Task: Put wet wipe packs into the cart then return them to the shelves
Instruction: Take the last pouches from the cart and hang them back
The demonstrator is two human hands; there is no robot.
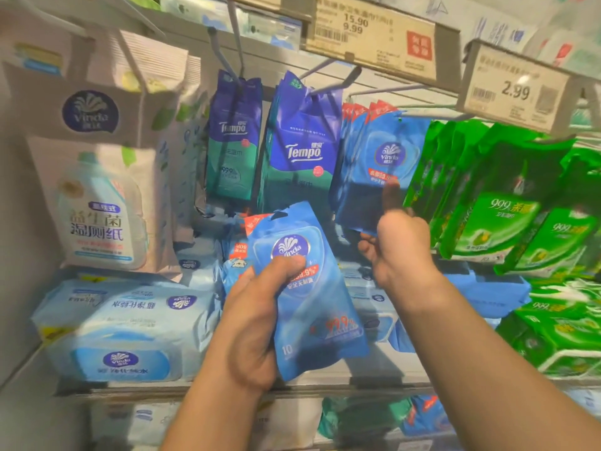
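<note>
- The left hand [257, 307] holds a flat blue plastic Vinda wet wipe pack [309, 288] in front of the shelf, thumb curled over the printed face and fingers behind; the grip is closed on the pack's lower middle, with its hanging hole at the top left, tilted.
- The right hand [401, 245] reaches higher and further in, its thumb against the bottom of the hanging row of matching blue Vinda packs [374, 170]; the fingers curl under that row, but motion blur means I cannot tell whether they pinch a pack or only steady it.
- Judged from the matching print, the step is hanging the held pack back on that row's metal peg [403, 109], under the 2.99 price tag [517, 89].
- To do it well: turn the pack upright, shift the grip lower so the hole stands free, and use the right hand to press the hanging packs back along the peg.
- Beyond, dark blue Tempo packs [302, 148] hang left and green 999 packs [507, 196] right; avoid those pegs.
- No cart is in view.
</note>
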